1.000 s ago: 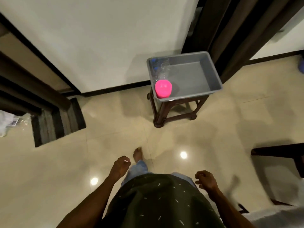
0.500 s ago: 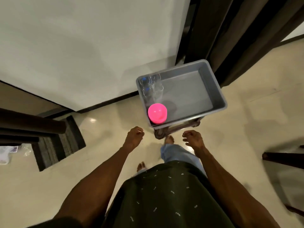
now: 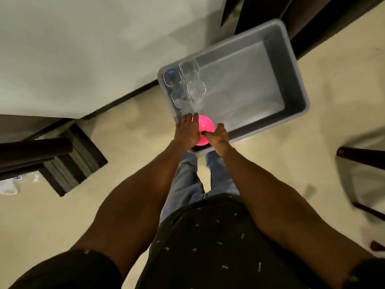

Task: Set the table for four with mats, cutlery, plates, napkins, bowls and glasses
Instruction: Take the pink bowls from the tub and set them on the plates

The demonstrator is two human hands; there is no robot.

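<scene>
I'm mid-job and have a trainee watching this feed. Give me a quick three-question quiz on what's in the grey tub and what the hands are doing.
1. True or false: the grey tub is packed full.
2. Which item do both hands flank? A) a glass B) the pink bowl C) a plate
3. Fill in: the clear glasses sit in the tub's ____ corner, by the wall.

Key
1. False: most of its floor is bare.
2. B: the left hand and right hand are on either side of the pink bowl.
3. Far left: the clear glasses cluster there.
</scene>
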